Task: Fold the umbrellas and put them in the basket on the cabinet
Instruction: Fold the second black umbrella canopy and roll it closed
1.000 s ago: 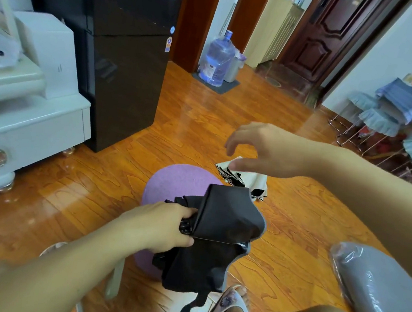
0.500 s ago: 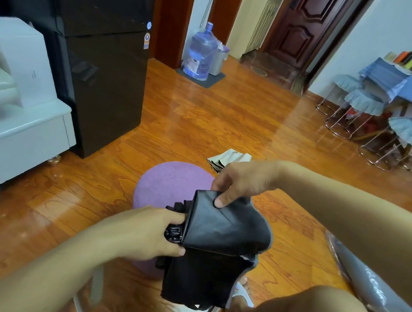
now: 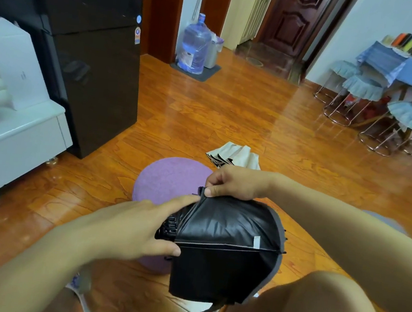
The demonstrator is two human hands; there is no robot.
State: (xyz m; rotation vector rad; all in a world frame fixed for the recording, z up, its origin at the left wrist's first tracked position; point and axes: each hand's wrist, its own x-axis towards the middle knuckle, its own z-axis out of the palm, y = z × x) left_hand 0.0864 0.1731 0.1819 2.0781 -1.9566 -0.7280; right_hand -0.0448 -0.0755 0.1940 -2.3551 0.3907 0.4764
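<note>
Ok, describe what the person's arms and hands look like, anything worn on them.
Both arms are bare for all of their visible length: no sleeves come into view. The left hand and the right hand wear no gloves, and no rings, watch or bracelet show on the fingers or wrists. The right thumbnail looks short and unpainted. The left arm is blurred, so fine marks there cannot be told.

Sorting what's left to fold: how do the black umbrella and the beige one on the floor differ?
The black umbrella is held in both hands, left hand and right hand; the beige umbrella lies untouched on the wooden floor. Black is nearer, beige beyond the purple cushion. Both are collapsed.
</note>
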